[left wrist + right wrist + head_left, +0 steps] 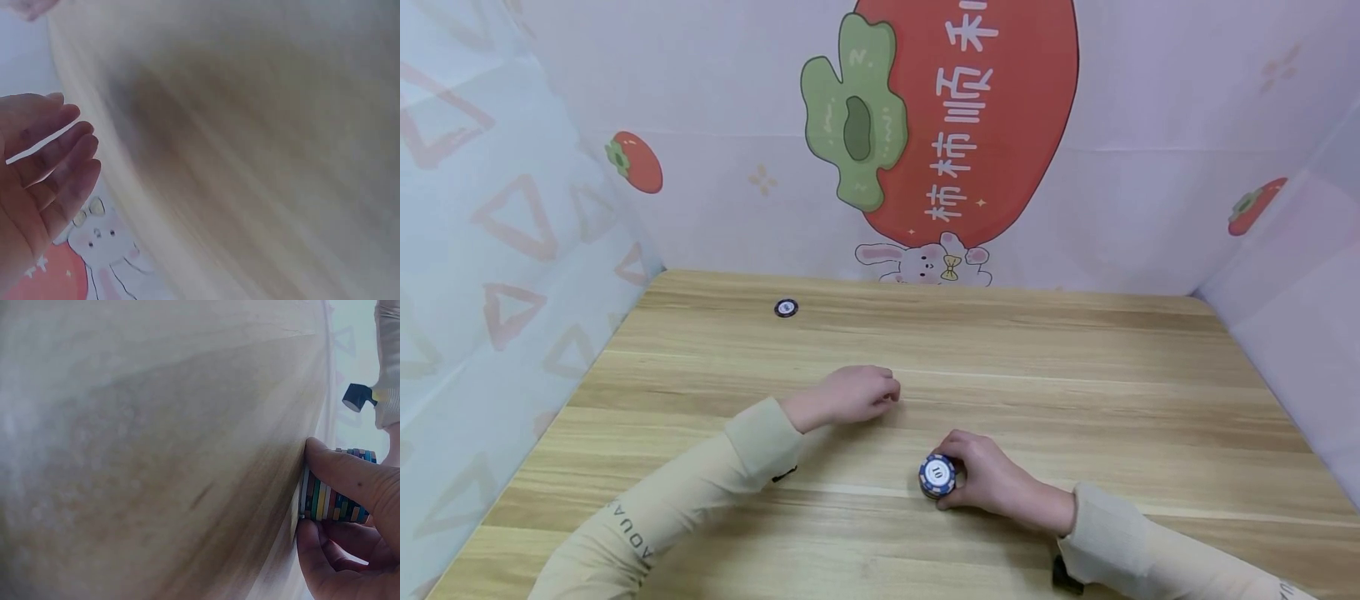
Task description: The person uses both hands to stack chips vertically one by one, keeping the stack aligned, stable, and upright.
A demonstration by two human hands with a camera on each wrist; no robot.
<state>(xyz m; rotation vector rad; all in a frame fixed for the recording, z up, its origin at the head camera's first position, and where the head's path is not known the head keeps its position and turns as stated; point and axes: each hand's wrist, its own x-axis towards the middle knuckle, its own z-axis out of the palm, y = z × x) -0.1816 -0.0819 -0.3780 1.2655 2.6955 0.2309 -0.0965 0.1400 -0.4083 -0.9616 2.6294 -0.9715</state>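
A stack of poker chips, with a blue chip marked 10 on top, stands on the wooden table. My right hand grips this stack from the right side. In the right wrist view, thumb and fingers pinch the many-coloured stack low down, near the tabletop. To the left and farther back, my left hand hovers over the table, holding nothing. Its fingers are relaxed and slightly bent in the left wrist view. A lone dark poker chip lies flat near the table's back edge, left of centre.
The wooden table is bounded by printed cloth walls: a back one with a big persimmon and a rabbit, a left one with triangles, and a pale right one.
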